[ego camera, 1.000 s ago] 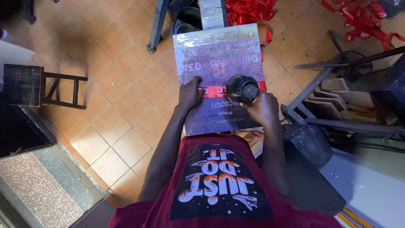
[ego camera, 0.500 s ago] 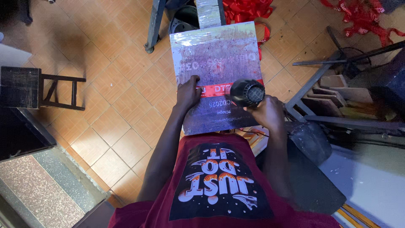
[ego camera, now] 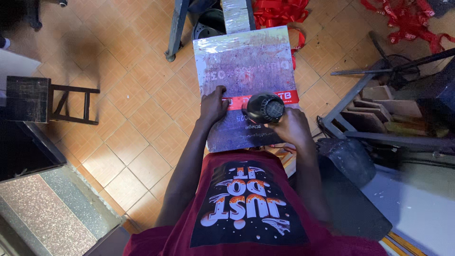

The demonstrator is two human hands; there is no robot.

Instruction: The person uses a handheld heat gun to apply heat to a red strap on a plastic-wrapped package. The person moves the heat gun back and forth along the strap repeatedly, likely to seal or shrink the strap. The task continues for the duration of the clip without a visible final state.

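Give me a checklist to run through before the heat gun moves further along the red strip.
1. Left hand presses the red strip flat on the board: ok, its fingers rest on the strip's near end.
2. Right hand has a firm hold on the heat gun: ok, it is wrapped around the handle.
3. Nozzle points down at the strip: cannot tell, only the gun's rear grille shows.
4. Left fingers clear of the hot air: cannot tell, they lie close beside the gun.
5. Strip lies straight across the board: ok on the part that shows.
6. Board sits steady: cannot tell, its support is hidden.
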